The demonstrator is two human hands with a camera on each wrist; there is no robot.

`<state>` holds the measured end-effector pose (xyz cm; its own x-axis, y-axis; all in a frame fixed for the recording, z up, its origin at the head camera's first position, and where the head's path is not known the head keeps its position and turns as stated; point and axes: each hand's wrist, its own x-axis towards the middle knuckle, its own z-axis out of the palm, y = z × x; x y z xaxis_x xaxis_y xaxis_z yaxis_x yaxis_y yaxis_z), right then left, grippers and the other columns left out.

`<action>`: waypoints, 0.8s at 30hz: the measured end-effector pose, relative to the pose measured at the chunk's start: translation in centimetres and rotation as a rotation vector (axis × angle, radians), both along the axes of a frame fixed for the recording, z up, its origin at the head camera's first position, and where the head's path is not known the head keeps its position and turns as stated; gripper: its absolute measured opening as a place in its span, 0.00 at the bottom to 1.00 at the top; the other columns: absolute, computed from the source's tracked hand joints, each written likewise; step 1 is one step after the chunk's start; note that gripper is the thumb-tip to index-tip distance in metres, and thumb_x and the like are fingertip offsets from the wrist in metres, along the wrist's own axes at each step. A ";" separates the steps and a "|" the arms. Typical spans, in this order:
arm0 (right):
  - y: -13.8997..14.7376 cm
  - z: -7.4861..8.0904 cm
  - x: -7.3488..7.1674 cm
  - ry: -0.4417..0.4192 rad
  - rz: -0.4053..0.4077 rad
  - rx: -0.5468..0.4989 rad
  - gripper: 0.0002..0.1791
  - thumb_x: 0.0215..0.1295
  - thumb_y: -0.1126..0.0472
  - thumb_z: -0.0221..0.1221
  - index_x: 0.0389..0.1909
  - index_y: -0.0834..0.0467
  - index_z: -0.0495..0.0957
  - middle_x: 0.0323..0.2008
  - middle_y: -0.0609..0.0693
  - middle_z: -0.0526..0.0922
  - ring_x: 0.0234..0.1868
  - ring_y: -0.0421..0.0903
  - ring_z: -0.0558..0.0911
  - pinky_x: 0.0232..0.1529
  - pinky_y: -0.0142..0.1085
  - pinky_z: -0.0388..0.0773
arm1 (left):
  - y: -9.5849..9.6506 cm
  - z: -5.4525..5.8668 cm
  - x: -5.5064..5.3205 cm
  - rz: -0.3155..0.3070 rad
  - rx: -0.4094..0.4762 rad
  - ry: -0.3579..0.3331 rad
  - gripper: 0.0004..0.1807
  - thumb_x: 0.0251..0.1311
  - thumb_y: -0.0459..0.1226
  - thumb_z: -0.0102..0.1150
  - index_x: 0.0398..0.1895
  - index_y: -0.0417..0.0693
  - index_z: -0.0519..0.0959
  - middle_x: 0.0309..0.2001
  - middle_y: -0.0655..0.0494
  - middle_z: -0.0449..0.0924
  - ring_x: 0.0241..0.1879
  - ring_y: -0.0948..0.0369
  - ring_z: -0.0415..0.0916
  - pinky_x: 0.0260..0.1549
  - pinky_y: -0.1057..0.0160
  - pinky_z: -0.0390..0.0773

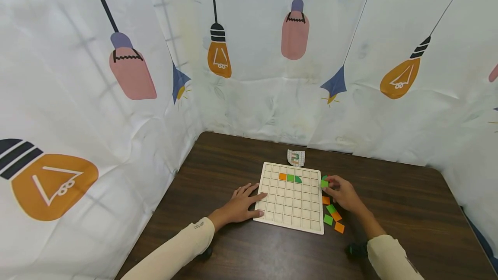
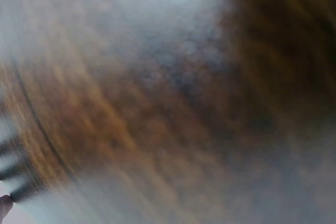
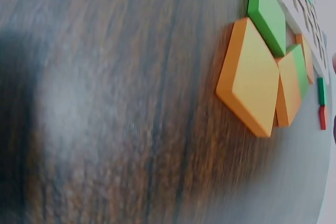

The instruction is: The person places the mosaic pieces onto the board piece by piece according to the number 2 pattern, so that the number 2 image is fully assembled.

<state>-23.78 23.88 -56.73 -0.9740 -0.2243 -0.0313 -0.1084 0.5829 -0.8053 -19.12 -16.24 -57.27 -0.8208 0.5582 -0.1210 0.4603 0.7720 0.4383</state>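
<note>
Three orange and green tiles (image 1: pixel 290 178) sit in the pale gridded board (image 1: pixel 288 202), loose tiles (image 1: pixel 339 227) beside it; the right hand (image 1: pixel 344 193) pinches a green square tile (image 1: pixel 324 183), the left hand (image 1: pixel 242 204) splays over the board's edge.

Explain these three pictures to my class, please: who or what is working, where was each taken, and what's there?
There's no machine: a person works bare-handed. The wide picture comes from a head camera. Each wrist wears another: the left's is mostly brown blur; the right's shows loose tiles close up. On the table lies a gridded board bearing three tiles, with a card beyond. The left hand rests on the board's left edge; the right hand appears to pinch a green tile.
</note>
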 end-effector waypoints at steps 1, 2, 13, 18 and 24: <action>-0.1 0.0 0.0 -0.002 0.001 -0.015 0.19 0.69 0.65 0.62 0.59 0.66 0.73 0.41 0.60 0.78 0.18 0.42 0.74 0.21 0.37 0.75 | 0.0 0.0 0.0 -0.001 0.000 0.000 0.36 0.68 0.61 0.53 0.78 0.67 0.61 0.80 0.50 0.49 0.79 0.43 0.45 0.68 0.34 0.52; -0.2 0.0 0.0 0.001 0.004 -0.028 0.19 0.69 0.65 0.62 0.58 0.66 0.73 0.41 0.60 0.78 0.17 0.42 0.73 0.21 0.37 0.75 | 0.0 0.0 0.0 -0.001 0.000 -0.001 0.36 0.68 0.61 0.53 0.78 0.67 0.61 0.80 0.50 0.49 0.79 0.43 0.45 0.68 0.34 0.52; -1.1 -0.4 0.0 0.007 0.042 -0.083 0.20 0.69 0.65 0.63 0.58 0.67 0.74 0.38 0.60 0.83 0.17 0.42 0.75 0.21 0.37 0.76 | -0.1 0.1 0.0 -0.009 0.002 0.004 0.36 0.68 0.61 0.53 0.78 0.66 0.62 0.80 0.49 0.50 0.78 0.42 0.46 0.68 0.34 0.53; -1.6 -0.5 0.1 0.015 0.044 -0.092 0.19 0.69 0.67 0.62 0.58 0.68 0.75 0.36 0.60 0.84 0.15 0.48 0.75 0.18 0.37 0.75 | -0.1 -0.1 -0.1 -0.007 0.000 0.002 0.36 0.68 0.61 0.53 0.78 0.67 0.61 0.80 0.49 0.49 0.78 0.42 0.45 0.68 0.34 0.53; -2.1 -0.4 0.3 0.023 0.046 -0.136 0.19 0.68 0.68 0.62 0.57 0.69 0.75 0.35 0.61 0.84 0.13 0.44 0.72 0.15 0.36 0.70 | -0.1 -0.1 -0.1 -0.007 -0.002 -0.001 0.37 0.68 0.61 0.53 0.78 0.67 0.60 0.80 0.50 0.49 0.79 0.42 0.45 0.68 0.35 0.53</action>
<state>-23.50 21.82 -57.14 -0.9628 -0.2693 0.0245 -0.1515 0.4622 -0.8737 -19.22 -16.34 -57.35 -0.8166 0.5640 -0.1229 0.4656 0.7694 0.4373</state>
